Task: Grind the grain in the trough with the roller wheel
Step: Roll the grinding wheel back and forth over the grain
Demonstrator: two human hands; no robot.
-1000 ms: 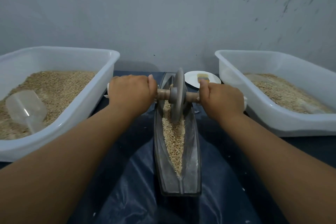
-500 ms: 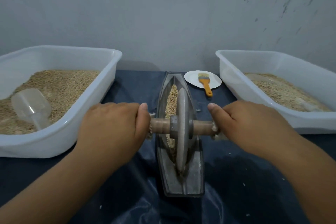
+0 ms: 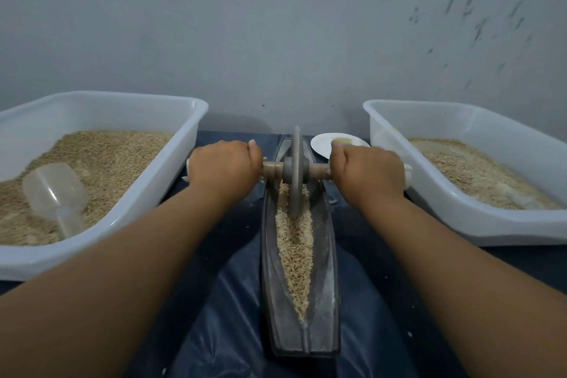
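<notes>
Left hand (image 3: 225,167): wrapped round axle, roller wheel (image 3: 296,170).
Right hand (image 3: 369,173): same; hides plate (image 3: 322,144) brush.
Trough (image 3: 326,301): far end hidden.

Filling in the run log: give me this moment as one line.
step: grinding | left hand: grips axle | right hand: grips axle | roller wheel: upright, far end of trough | grain: fills groove

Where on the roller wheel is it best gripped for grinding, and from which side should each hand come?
Grip the roller wheel by its wooden axle, one stub either side of the thin disc, coming down from above. The disc stands on edge in the narrow trough, so only the stubs clear the walls. The left hand and right hand hold it that way.
</notes>
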